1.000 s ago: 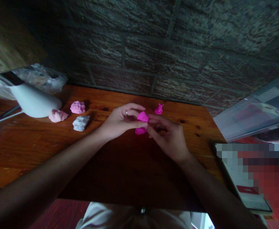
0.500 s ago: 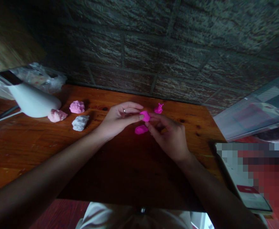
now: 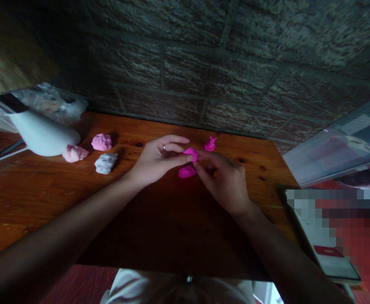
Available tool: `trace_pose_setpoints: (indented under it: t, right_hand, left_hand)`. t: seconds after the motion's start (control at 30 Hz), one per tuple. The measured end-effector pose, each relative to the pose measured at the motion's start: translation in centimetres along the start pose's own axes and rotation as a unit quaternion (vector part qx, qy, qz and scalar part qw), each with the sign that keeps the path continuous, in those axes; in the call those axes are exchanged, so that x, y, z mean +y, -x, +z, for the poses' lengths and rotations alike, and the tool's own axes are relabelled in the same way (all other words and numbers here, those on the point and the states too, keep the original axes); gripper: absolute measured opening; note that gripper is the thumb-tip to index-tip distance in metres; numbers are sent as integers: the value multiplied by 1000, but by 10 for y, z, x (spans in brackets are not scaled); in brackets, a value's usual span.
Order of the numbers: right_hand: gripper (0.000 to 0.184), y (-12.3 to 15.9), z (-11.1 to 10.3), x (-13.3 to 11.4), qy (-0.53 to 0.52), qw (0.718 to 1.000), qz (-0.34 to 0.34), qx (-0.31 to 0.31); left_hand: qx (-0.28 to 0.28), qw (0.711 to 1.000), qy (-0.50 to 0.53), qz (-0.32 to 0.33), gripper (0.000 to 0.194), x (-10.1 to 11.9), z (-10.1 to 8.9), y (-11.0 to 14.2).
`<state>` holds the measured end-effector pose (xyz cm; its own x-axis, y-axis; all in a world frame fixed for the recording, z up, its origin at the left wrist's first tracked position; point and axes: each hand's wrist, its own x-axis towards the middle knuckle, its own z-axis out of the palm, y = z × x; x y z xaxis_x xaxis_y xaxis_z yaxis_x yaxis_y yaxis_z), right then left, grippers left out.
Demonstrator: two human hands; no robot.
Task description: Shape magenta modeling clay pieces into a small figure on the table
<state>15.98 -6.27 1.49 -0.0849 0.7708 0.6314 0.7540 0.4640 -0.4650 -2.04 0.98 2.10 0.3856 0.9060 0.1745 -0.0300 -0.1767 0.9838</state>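
Between my two hands is a small magenta piece of modelling clay [image 3: 191, 153], held above the table. My left hand [image 3: 157, 158] pinches it from the left, thumb on the near side, and wears a ring. From the right, the thumb and forefinger of my right hand [image 3: 225, 179] close on its edge. Just below, a flat magenta clay piece [image 3: 187, 172] lies on the wood. Behind my right hand stands a little magenta clay shape [image 3: 209, 144] with thin tips on top.
On the left of the wooden table [image 3: 77, 202] lie a pink lump [image 3: 101, 142], a paler pink lump [image 3: 74, 153] and a white lump [image 3: 106, 163]. A white lamp-like object [image 3: 45, 133] and clear plastic bags [image 3: 55, 101] are beside them. A stone-patterned wall [image 3: 185, 67] rises behind.
The held clay has tilted slightly between my fingers, and my left thumb has slid a little to the right across it. Everything on the table stays put.
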Motion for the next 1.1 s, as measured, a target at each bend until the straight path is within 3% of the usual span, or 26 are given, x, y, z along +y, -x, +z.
trace_pose_setpoints:
  t: [0.47,0.8,1.1]
  right_hand:
    - [27,1,1,-2,-87,992,87,-24]
    - [28,2,1,2,-117,984,128,-34]
    - [29,3,2,3,-168,971,167,-37]
  left_hand:
    - [-27,999,10,-14,46,-2,-1,1]
    - [-13,1000,6,-9,47,0,-3,0]
    - [-29,999,-16,17,45,-5,-2,-1]
